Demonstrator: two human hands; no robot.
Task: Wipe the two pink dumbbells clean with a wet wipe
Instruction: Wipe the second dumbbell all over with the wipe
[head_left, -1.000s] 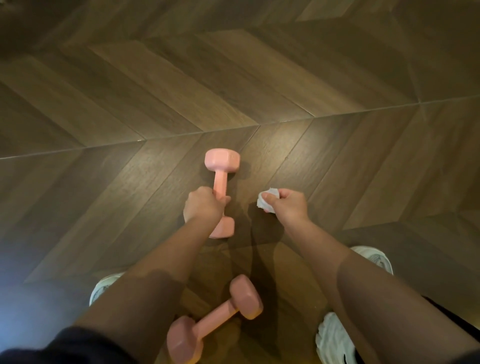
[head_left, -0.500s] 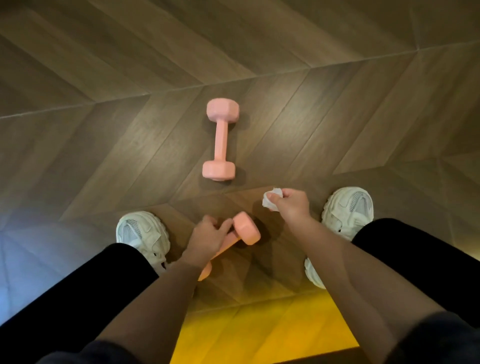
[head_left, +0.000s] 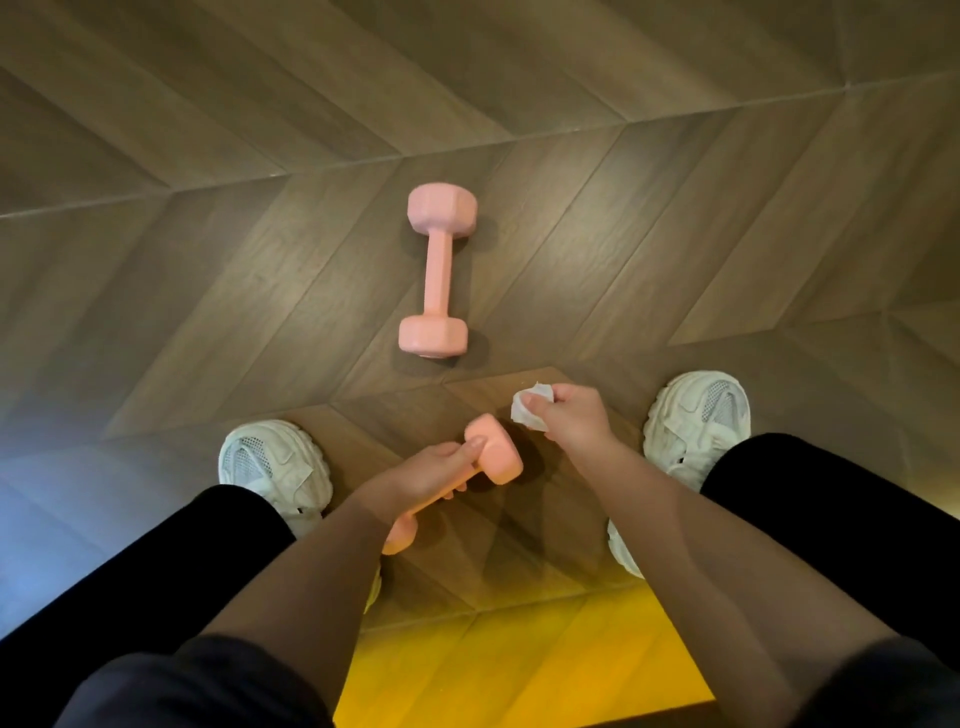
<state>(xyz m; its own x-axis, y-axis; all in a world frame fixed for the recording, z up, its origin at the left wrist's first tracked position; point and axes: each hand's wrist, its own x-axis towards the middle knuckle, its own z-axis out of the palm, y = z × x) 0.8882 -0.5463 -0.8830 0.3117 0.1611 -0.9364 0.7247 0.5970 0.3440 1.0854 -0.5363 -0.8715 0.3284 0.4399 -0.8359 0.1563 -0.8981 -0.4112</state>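
The left grip (head_left: 431, 470) is curled round the handle of the near pink dumbbell (head_left: 496, 457), with fingers wrapped over the bar and the thumb lying along it toward the head. One head of this dumbbell sticks out just beyond the left grip, up and to its right. The other head shows below the wrist, partly hidden by the forearm. Whether the dumbbell rests on the floor (head_left: 156, 312) or is raised off it cannot be told.

The right grip (head_left: 571, 421) pinches a crumpled white wet wipe (head_left: 527, 415) between thumb and fingers. The wipe bulges out on the side of this grip that faces the left grip. It sits just beside the outer head of the held dumbbell, and a narrow gap shows between them.

The second pink dumbbell (head_left: 438, 270) lies flat on the wooden chevron floor, well ahead of both grips and touched by neither. Its bar runs straight away from the person, and its nearer head is closer to the right grip's wipe than to the left grip.

A white shoe (head_left: 270, 462) stands outside the left grip and another white shoe (head_left: 696, 421) outside the right grip, both below black trouser legs (head_left: 831, 519). Behind the grips, between the legs, the floor glows yellow.
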